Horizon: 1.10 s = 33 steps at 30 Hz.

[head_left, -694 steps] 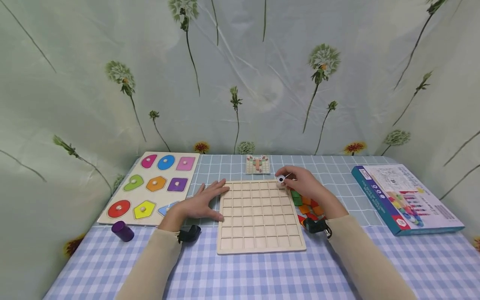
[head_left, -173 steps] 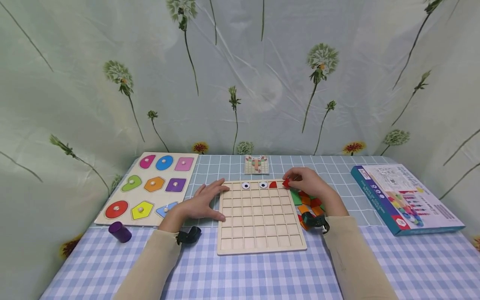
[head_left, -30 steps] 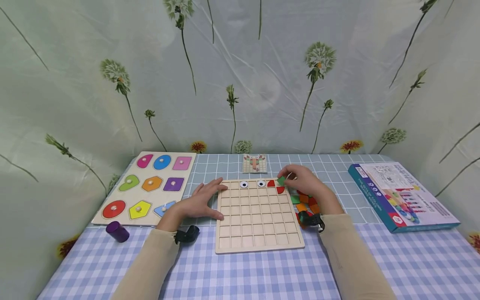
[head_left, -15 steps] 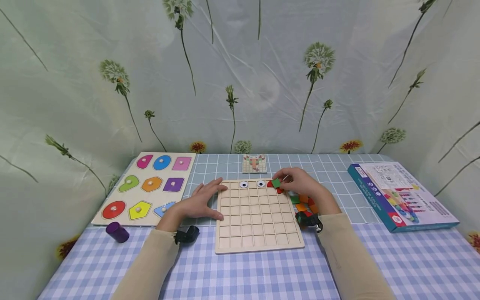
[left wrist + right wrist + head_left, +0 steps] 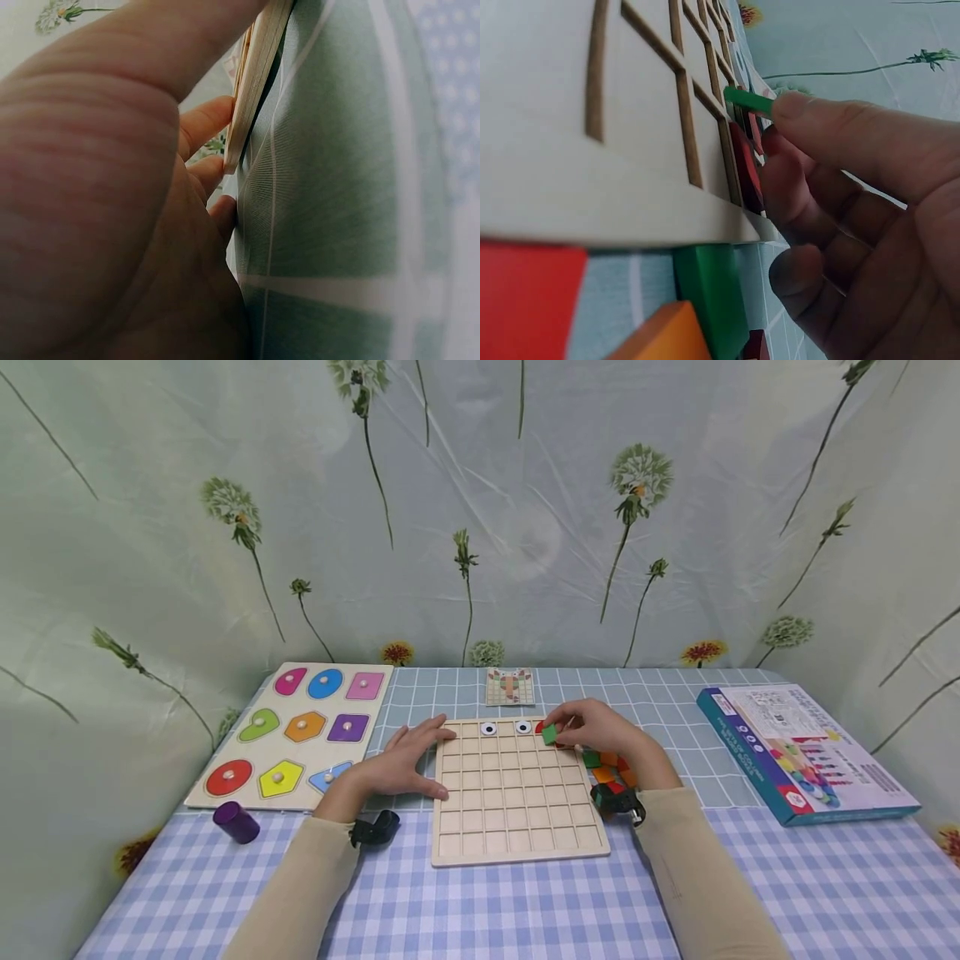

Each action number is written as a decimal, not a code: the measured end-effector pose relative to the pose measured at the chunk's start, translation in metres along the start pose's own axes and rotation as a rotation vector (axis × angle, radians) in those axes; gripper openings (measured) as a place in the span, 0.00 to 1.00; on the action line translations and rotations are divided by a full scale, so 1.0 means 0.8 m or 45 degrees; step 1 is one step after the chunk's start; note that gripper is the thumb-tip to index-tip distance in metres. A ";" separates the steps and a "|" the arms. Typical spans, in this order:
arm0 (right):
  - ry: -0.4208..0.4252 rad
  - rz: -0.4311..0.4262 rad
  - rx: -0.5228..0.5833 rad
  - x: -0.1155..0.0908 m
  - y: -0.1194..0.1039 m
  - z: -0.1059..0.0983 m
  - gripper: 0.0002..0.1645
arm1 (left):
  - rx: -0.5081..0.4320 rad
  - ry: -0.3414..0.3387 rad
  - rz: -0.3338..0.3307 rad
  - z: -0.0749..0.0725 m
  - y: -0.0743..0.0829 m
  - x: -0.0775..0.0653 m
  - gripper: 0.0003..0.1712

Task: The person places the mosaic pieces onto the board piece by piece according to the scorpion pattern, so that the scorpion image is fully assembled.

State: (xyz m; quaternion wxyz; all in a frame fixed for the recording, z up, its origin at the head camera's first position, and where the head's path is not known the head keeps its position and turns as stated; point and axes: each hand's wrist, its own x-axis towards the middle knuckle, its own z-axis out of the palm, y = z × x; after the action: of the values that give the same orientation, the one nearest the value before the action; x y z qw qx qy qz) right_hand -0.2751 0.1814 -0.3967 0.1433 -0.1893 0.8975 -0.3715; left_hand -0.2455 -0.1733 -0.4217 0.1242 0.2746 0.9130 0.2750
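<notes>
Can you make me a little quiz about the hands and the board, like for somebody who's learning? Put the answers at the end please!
1. What is the right hand pinching?
A) a purple cylinder
B) a green tile
C) a yellow pentagon

2. True or false: the left hand is touching the left edge of the wooden grid board.

3. How many eye tiles are in the board's far row?

Key: 1. B. 2. True. 3. Two.

Free near-side passage over the grid board (image 5: 521,818), loose tiles (image 5: 603,774) in the way at right
</notes>
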 end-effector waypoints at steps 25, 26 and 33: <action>-0.013 -0.059 -0.065 0.003 -0.002 0.008 0.09 | -0.004 -0.008 -0.013 -0.001 0.000 0.001 0.52; -0.013 -0.065 -0.073 0.004 -0.001 0.009 0.09 | -0.006 -0.007 -0.013 -0.001 0.000 0.001 0.52; -0.010 -0.075 -0.088 0.007 0.004 0.012 0.06 | -0.002 -0.007 -0.016 0.001 -0.002 0.002 0.52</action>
State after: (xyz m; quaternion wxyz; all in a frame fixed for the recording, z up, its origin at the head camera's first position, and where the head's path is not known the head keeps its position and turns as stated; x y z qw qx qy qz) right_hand -0.2773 0.1753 -0.4061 0.1292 -0.2218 0.9033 -0.3438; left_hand -0.2472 -0.1734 -0.4231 0.1284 0.2696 0.9141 0.2742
